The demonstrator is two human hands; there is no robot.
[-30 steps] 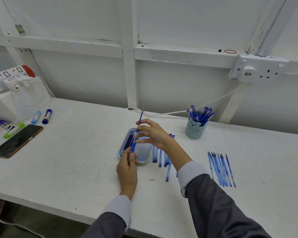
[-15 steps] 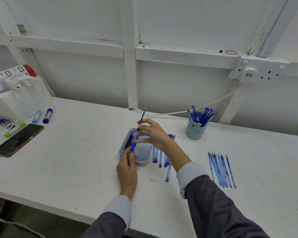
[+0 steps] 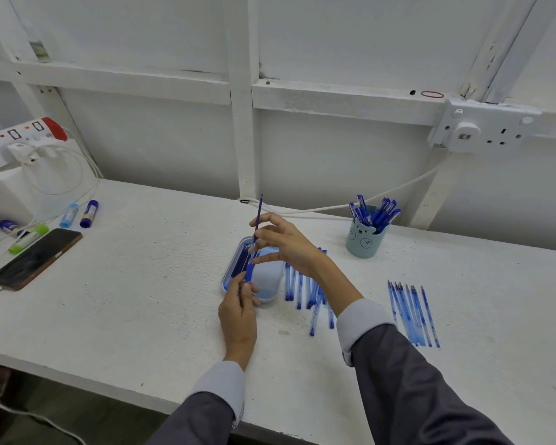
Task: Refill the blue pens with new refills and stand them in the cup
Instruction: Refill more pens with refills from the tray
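Observation:
My left hand [image 3: 239, 311] grips the lower end of a blue pen barrel [image 3: 249, 272], held nearly upright over a pale blue oval tray [image 3: 268, 285]. My right hand [image 3: 286, 244] pinches a thin blue refill [image 3: 259, 208] that sticks up out of the barrel's top. More blue refills lie in the tray's left side. Right of the tray, several clear-blue pen barrels [image 3: 308, 292] lie on the white table. A pale blue bear-face cup [image 3: 363, 240] at the back holds several blue pens [image 3: 374, 211]. A row of refills [image 3: 411, 311] lies at the right.
A phone [image 3: 34, 258] on a cable lies at the left, with glue sticks [image 3: 89, 214] and a green marker [image 3: 28, 239] near it. A power strip [image 3: 16, 139] sits on a white box at the far left. A white cable [image 3: 334, 207] runs along the wall.
Both hands hold nearly the same pose over the tray. The refill's top has dipped slightly as my right hand keeps it in the barrel.

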